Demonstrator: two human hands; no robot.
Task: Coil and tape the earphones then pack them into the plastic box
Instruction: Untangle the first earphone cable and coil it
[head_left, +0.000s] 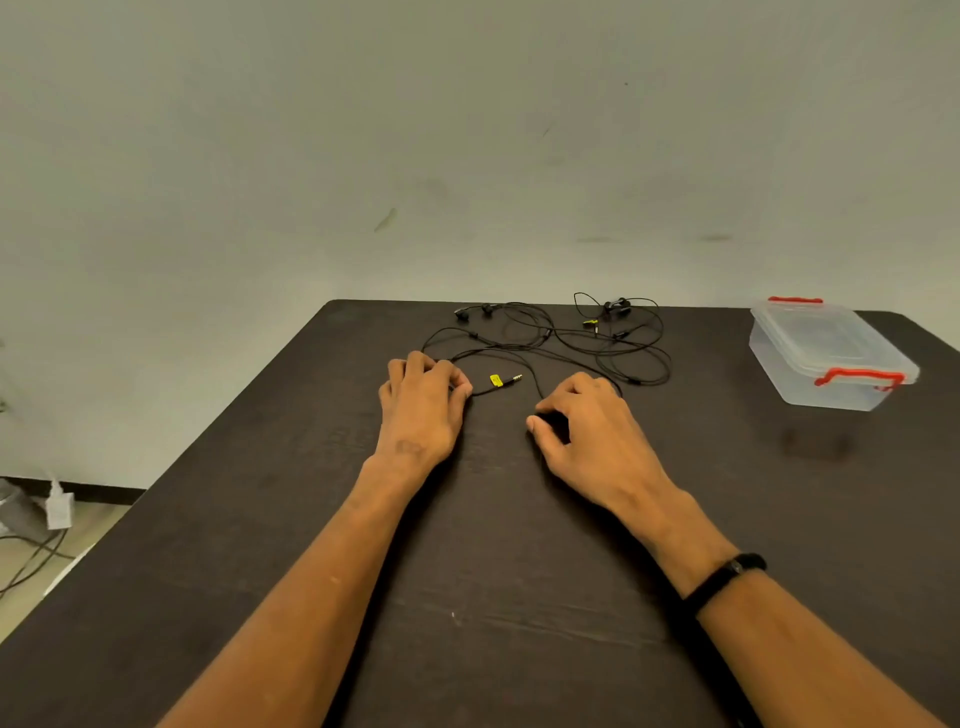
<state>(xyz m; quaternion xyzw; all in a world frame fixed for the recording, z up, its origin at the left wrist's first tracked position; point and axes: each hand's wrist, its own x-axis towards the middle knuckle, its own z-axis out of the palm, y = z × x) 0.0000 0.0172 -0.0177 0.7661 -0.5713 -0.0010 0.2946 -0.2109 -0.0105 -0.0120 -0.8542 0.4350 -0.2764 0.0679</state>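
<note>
Dark table (493, 597), left hand (421, 410) pinching earphones (545, 343) cable, closed plastic box (831, 358)

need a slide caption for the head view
Left hand pinches a black earphone cable beside the closed plastic box on a dark table.

The table (519, 597) is dark, matt wood, faintly scuffed. The box (826, 358) near its far right corner is clear glossy plastic with red plastic clips (860, 376). Left of the box, the earphones (561, 338) have thin black rubbery cable and a shiny metal plug (515, 379)
</note>
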